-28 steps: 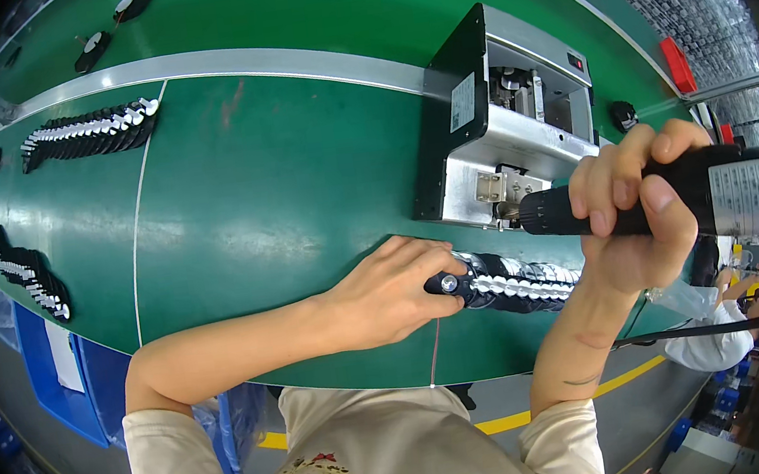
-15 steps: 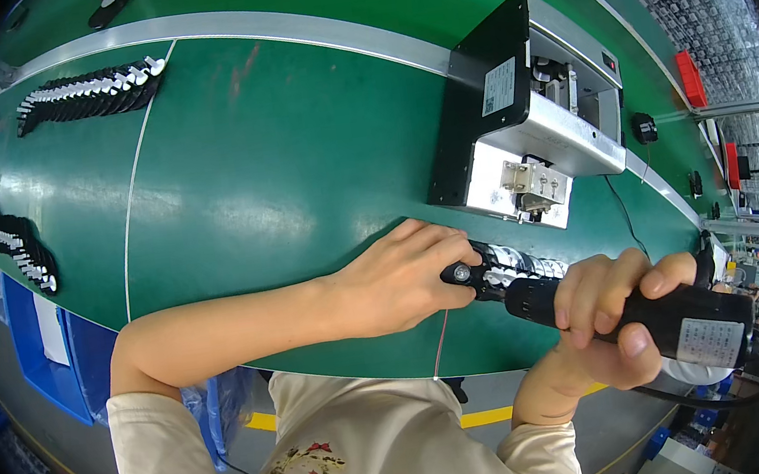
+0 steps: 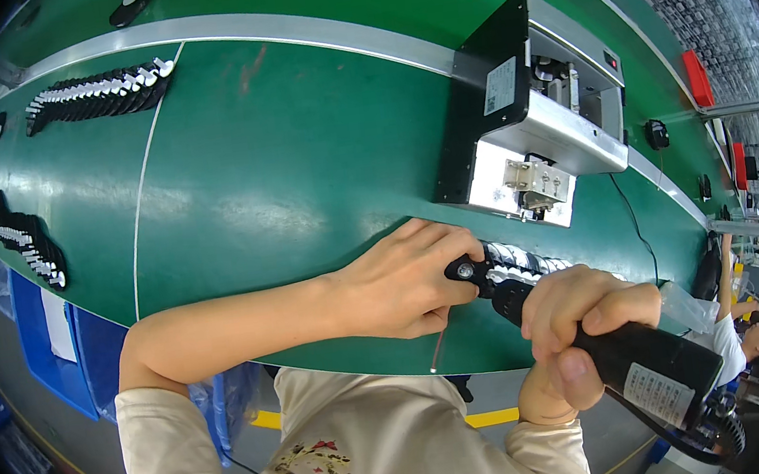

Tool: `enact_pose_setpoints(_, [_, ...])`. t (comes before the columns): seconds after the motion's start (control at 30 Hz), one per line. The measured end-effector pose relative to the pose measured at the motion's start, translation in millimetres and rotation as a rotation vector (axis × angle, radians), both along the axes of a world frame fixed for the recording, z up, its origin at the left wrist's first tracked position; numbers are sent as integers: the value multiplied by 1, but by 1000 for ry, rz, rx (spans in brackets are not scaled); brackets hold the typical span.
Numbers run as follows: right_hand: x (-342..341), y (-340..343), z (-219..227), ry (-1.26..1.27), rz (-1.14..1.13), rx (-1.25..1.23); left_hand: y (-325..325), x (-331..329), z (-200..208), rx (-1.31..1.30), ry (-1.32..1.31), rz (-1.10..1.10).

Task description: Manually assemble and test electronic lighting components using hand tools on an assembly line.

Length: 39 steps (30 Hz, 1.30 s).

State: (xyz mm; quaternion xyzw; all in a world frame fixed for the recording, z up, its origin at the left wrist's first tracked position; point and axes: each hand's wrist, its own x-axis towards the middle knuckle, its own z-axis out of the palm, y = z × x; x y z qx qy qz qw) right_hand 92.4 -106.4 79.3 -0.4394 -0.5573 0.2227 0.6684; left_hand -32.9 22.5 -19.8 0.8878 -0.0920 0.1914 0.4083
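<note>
two hands (image 3: 404, 281) (bare) grip ribbed black driver (image 3: 632, 362).

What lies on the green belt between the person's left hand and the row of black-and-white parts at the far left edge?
Nothing but bare green belt, crossed by one thin white line, separates the left hand from that row of parts in the head view.

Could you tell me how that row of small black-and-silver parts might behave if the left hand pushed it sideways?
The row of parts looks like separate pieces lined up, so it would probably scatter rather than slide as one. The green belt looks smooth, so pieces may skid easily. The left hand steadies the near end.
</note>
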Motion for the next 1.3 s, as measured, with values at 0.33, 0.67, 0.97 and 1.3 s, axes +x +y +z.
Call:
enact_pose_setpoints(0.33, [24,-25,31,298,69,225,2,1,10,-56,-10,12])
enact_pose_setpoints(0.67, [47,-35,24,256,-108,337,140,1,57,218,217,311])
enact_pose_setpoints(0.97, [42,-33,14,208,-295,281,337,-2,40,531,569,1277])
enact_pose_setpoints(1.3, [61,-40,18,122,-43,230,379,-68,87,325,558,1227])
